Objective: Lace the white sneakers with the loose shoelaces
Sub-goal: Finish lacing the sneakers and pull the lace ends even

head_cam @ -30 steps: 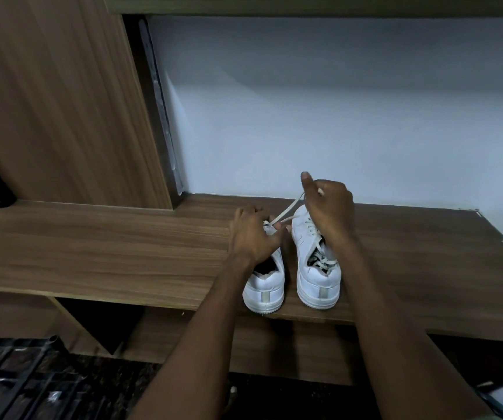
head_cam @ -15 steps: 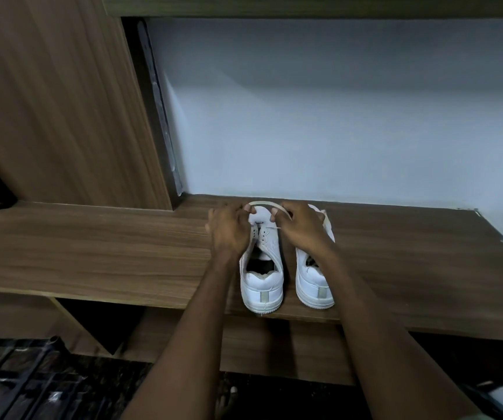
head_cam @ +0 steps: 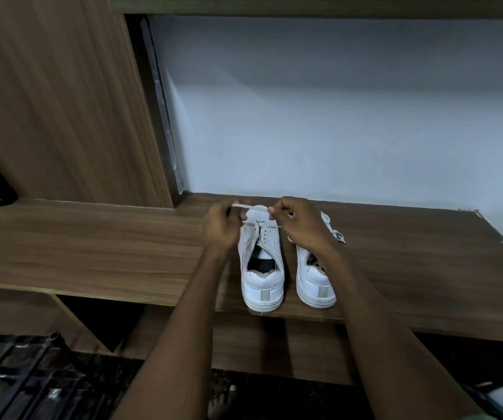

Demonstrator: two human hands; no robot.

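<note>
A lace [head_cam: 250, 206] was held taut between both grips, left hand [head_cam: 222, 227] and right hand [head_cam: 301, 224], above the left sneaker [head_cam: 261, 262]. Both sneakers stood at the counter [head_cam: 92, 247] edge, right sneaker [head_cam: 315, 283] beside.

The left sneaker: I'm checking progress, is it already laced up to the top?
No. The left sneaker gapes open with bare upper eyelets, while both hands hold the lace stretched over its toe.

Shelf [head_cam: 92, 247] bare left of sneakers [head_cam: 261, 268]; wall [head_cam: 335, 116] behind.
</note>
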